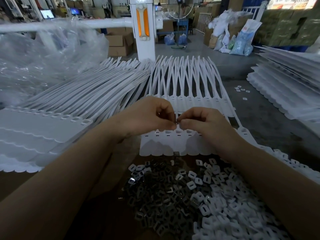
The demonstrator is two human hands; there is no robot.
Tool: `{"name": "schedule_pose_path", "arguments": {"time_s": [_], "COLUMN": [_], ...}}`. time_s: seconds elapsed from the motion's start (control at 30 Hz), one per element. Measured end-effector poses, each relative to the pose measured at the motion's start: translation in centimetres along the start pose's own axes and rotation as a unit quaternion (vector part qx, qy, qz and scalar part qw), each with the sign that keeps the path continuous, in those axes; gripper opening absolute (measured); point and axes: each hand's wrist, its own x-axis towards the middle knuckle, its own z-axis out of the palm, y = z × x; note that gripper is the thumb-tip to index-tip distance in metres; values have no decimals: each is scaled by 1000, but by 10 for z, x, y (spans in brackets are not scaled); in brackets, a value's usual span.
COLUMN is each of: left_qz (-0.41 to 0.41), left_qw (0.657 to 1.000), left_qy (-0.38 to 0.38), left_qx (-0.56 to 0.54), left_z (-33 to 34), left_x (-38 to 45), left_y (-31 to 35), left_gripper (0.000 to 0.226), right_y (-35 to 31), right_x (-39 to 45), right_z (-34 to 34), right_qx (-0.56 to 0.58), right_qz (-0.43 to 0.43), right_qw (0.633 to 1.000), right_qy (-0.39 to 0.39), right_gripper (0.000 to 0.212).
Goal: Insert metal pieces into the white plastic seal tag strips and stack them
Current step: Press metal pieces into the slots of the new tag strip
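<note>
a white plastic seal tag strip [173, 144] lies flat just under the hands, a row of joined tags with scalloped near edge, small slots and square pockets, its long thin tails fanning away. a tiny shiny metal piece [177, 122] sits above its pockets at the fingertips, and a loose heap of dark metal pieces [155, 196] lies nearer. a big stack of strips [52, 122] rests to the left.

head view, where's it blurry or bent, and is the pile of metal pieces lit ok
Head view: wide-angle bending curves the white rail and table edges; the metal pieces lie dim under the forearms' shadow, a few glinting; the left hand and right hand are fairly sharp, though the piece they pinch is too small to read; the plastic bags show soft glare.
</note>
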Motion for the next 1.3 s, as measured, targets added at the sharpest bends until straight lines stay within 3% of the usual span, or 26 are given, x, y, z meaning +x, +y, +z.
{"name": "schedule_pose_path", "arguments": {"time_s": [0.73,1.03,1.3], "left_qz": [138,7,-8], "left_qw": [986,997,997], "left_qy": [78,57,39], "left_qx": [41,-52,-67], "left_z": [9,4,6], "left_x": [1,3,1], "left_y": [-4,-7,-1], "left_gripper": [15,10,3], "right_y": [1,2,2], "right_x": [1,1,0], "right_z": [-1,0,1], "right_qx": [23,31,18], "right_qz": [2,-9,-11], "right_qw": [1000,999,1000], "right_qy": [-14,11,8], "right_gripper": [4,7,6]}}
